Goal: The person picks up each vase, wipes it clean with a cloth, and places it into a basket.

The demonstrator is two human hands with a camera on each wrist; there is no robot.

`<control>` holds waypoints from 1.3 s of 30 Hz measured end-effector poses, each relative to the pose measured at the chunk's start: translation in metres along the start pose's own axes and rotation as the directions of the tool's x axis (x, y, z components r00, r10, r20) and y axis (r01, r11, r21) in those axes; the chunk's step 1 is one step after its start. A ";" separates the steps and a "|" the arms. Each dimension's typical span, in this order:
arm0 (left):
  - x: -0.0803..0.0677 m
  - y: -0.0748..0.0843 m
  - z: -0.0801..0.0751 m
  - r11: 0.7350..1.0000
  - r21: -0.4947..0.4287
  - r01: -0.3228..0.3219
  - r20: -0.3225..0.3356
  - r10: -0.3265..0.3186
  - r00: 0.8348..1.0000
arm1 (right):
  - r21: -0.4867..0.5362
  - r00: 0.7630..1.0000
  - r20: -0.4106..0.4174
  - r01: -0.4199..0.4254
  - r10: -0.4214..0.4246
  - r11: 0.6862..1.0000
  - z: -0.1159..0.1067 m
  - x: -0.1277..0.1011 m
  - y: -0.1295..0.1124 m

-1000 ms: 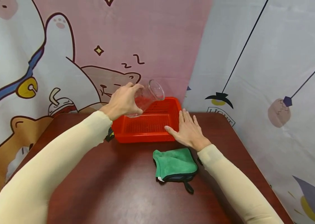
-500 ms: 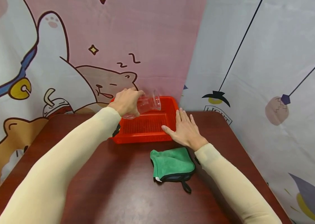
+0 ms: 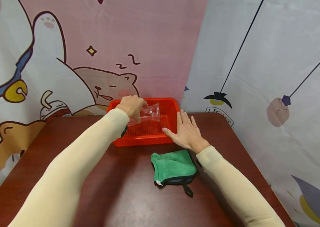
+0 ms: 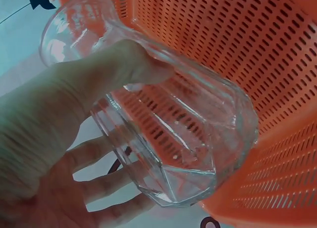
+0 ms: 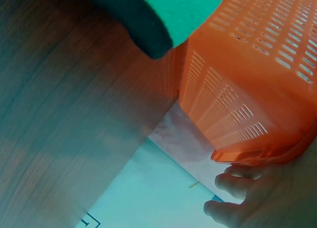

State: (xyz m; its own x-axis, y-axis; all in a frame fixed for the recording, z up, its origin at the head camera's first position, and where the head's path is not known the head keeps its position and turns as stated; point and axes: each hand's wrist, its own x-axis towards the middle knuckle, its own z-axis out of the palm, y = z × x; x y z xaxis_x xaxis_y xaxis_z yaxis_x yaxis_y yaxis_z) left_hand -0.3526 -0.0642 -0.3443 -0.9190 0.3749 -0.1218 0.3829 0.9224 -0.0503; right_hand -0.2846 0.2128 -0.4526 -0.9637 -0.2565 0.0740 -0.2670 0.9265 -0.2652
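Observation:
My left hand [image 3: 131, 106] grips a clear glass vase [image 3: 152, 113] with a flared mouth, lying nearly sideways over the red plastic basket [image 3: 145, 140]. In the left wrist view, thumb and fingers wrap round the faceted body of the vase [image 4: 198, 119], and the perforated basket floor [image 4: 223, 35] shows behind it. Whether the glass touches the basket cannot be seen. At the basket's right rim, my right hand [image 3: 187, 130] lies with fingers straight and thumb spread. The right wrist view has its fingers [image 5: 233, 188] beside the basket's edge.
A folded green cloth [image 3: 174, 165] with dark edging and a loop lies on the brown table [image 3: 137, 201], in front of the basket. Behind the table hangs a printed curtain [image 3: 160, 47]; another pale one [image 3: 296, 142] runs along the right.
My left hand has lowered the vase into the basket's area and turned it from tilted up to nearly level. My right hand stays at the rim; the view has shifted slightly.

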 end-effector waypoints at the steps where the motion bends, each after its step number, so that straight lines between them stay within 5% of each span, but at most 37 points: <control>1: -0.002 0.000 0.000 1.000 0.002 0.000 -0.002 0.000 1.000 | -0.002 1.000 0.000 0.000 0.000 1.000 0.000 0.000 0.000; 7: -0.005 0.003 0.007 1.000 0.003 0.005 0.009 -0.005 1.000 | -0.002 1.000 -0.002 0.000 0.000 1.000 0.000 0.000 -0.003; 18: 0.014 0.004 0.025 1.000 0.014 0.023 0.096 -0.024 0.995 | -0.008 1.000 -0.006 0.004 -0.004 1.000 -0.001 0.001 -0.005; 39: 0.013 0.003 0.019 0.997 -0.060 0.051 0.206 -0.038 0.978 | -0.005 1.000 0.011 -0.005 0.005 1.000 -0.001 0.000 -0.001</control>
State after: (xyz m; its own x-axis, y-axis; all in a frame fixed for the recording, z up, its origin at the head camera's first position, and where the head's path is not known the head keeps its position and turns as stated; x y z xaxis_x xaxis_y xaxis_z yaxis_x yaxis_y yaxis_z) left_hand -0.3614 -0.0583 -0.3648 -0.8939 0.3127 -0.3212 0.3292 0.9443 0.0031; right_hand -0.2846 0.2124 -0.4514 -0.9649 -0.2553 0.0622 -0.2626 0.9289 -0.2612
